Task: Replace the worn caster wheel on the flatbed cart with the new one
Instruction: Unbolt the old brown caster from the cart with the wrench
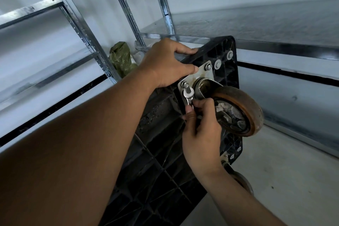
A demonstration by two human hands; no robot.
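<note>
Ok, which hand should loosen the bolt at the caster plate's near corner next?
Right. The right hand pinches the wrench, whose head sits at that corner bolt. The left hand grips the black cart by its edge, steadying it.

Two hands are in view, the left hand (165, 64) and the right hand (200, 134). There is one black cart (165, 170), and two wheels show on it: an orange-rimmed wheel (238, 110) and a second wheel (244, 180) lower down, partly hidden. One wrench (189, 97) and one metal plate (201, 74) are visible. On the plate two nuts (208, 66) stand clear, and a third fastener sits in the wrench head. Two more bolts with washers (217, 64) lie beside the plate. There is one green bag (121, 58) and one metal rack (73, 17).
</note>
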